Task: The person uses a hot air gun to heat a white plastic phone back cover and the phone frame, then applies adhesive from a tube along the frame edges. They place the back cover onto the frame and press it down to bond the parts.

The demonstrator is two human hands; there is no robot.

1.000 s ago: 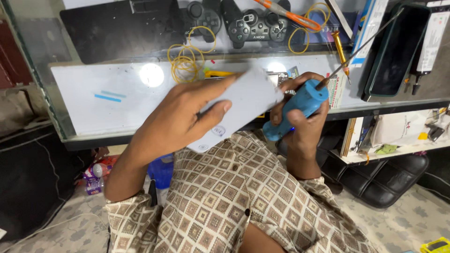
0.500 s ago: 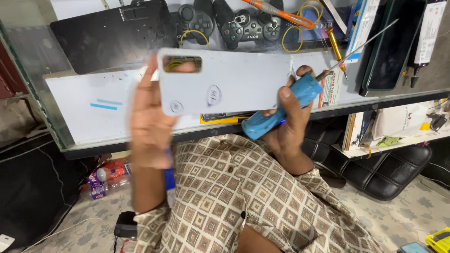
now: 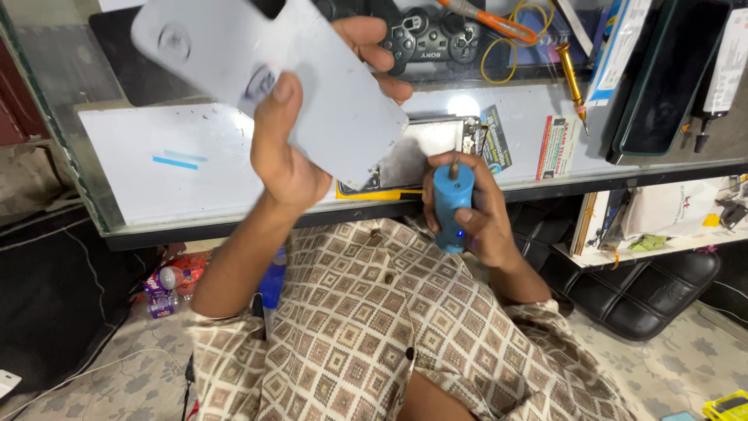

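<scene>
Grey back cover point(image 3: 265, 74) – L hand point(image 3: 292, 148) grip, long axis diagonal; R hand point(image 3: 475, 214) grips blue tool point(image 3: 452, 204) upright.

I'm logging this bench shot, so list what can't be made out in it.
Head view, the only one:
- White phone back cover: top corner cut off by the frame edge; the left hand hides part of it.
- Blue electric screwdriver: its lower body is hidden by the right hand, and the tip points at the camera, so the bit type is unreadable.
- Opened phone on the glass counter: mostly behind the cover.
</scene>
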